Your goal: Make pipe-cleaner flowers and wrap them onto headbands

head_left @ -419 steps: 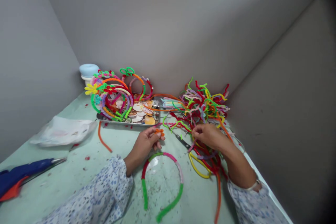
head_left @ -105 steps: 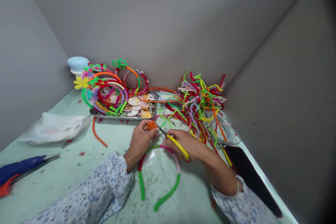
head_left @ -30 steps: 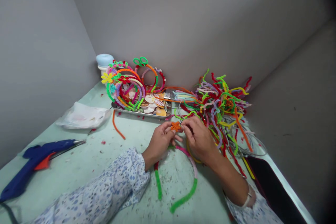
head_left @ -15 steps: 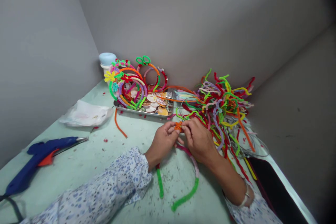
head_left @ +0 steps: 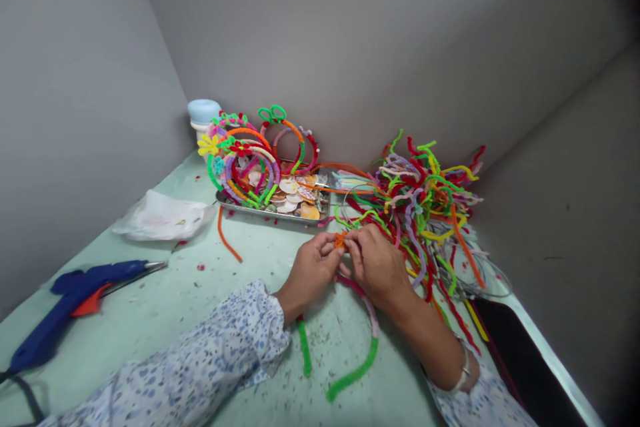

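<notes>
Between my fingertips sits a small orange pipe-cleaner flower (head_left: 340, 241). My left hand (head_left: 314, 268) pinches it from the left, and my right hand (head_left: 376, 265) has its thumb and fingers closed on the right side. Below them a headband (head_left: 371, 317) wrapped in pink and green pipe cleaner hangs down, its two green ends toward me. The hands hide its upper part, so I cannot tell whether the flower is joined to it.
A metal tray (head_left: 260, 212) holds shells and several finished headbands (head_left: 250, 167). Tangled pipe cleaners (head_left: 425, 207) lie at the right, near a black phone-like slab (head_left: 525, 367). A blue glue gun (head_left: 85, 300) and a plastic bag (head_left: 163, 217) lie left; a blue-lidded container (head_left: 204, 113) stands behind.
Almost nothing differs. My fingers shift very slightly around the orange flower; the headband and everything on the table stay put.
</notes>
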`<state>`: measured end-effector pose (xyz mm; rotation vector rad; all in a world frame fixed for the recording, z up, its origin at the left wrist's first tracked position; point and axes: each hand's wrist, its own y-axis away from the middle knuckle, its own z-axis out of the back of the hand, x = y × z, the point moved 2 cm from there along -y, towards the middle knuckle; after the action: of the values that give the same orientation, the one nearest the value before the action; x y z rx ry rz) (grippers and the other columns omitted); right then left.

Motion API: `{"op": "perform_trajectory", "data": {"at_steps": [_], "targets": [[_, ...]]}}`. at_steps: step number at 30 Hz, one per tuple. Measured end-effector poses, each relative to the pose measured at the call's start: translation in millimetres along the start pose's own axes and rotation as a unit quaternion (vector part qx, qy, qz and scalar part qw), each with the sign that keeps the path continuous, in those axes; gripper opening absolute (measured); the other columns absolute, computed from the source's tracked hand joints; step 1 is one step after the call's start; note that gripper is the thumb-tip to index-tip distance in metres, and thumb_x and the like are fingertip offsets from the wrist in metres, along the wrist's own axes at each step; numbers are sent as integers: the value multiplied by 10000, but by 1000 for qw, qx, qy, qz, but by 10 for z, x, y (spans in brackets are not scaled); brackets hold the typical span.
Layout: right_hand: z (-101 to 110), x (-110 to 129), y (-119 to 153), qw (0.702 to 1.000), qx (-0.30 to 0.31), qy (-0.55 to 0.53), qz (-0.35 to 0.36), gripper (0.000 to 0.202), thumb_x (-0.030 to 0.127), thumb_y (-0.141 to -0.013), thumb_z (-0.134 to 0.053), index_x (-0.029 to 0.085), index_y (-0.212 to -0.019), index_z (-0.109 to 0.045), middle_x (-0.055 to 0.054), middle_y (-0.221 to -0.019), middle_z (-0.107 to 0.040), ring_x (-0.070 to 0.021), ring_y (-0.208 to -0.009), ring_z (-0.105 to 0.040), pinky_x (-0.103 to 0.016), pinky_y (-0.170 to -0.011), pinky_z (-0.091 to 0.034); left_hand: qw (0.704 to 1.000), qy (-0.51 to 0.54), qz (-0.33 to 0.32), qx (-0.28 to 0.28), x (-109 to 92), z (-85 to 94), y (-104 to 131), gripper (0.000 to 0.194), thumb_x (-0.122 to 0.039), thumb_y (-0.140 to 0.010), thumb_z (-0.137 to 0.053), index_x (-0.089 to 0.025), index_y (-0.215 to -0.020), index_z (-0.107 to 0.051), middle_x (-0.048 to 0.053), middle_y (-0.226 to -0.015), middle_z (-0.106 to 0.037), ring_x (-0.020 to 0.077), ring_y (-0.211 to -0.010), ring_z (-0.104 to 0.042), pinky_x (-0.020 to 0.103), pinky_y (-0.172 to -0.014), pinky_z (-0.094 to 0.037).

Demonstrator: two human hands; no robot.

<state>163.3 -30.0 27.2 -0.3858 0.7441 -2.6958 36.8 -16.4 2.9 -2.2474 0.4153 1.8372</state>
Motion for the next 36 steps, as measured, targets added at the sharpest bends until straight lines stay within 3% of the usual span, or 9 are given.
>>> {"op": "perform_trajectory", "data": {"at_steps": [14, 20, 25, 36], "targets": [[-39, 39, 29, 998, -34, 44, 22, 197, 242, -920, -420, 158, -843, -580, -59, -802, -572, -160, -700, -543, -265, -609, -377, 1000, -10, -15, 2, -6, 1, 12, 179, -262, -823, -552, -128, -940, -539, -21, -599, -595, 79, -499, -566, 162, -455, -407], [-61, -3, 26, 995, -30, -90, -40, 153, 241, -907, -456, 176, -929, -592, -58, -873, -612, -170, -781, -587, -271, -683, -432, 1000, -3, -23, -10, 19, 21, -13, 201, -288, -816, -563, -136, -945, -537, 2, -711, -629, 87, -538, -597, 167, -452, -413], [-62, -31, 27, 986, -35, -155, -42, 138, 202, -886, -467, 191, -972, -575, -62, -919, -607, -184, -850, -582, -300, -741, -454, 1000, 11, -19, -17, 43, 27, -31, 225, -313, -804, -575, -147, -950, -531, -13, -685, -617, 95, -532, -601, 173, -444, -408], [-50, -19, 39, 996, -13, -76, -35, 137, 219, -897, -432, 183, -918, -563, -67, -871, -585, -189, -801, -567, -291, -695, -426, 999, -11, -32, -13, 33, 21, -2, 237, -305, -813, -568, -134, -976, -548, 51, -849, -667, 95, -585, -619, 194, -527, -466]]}}
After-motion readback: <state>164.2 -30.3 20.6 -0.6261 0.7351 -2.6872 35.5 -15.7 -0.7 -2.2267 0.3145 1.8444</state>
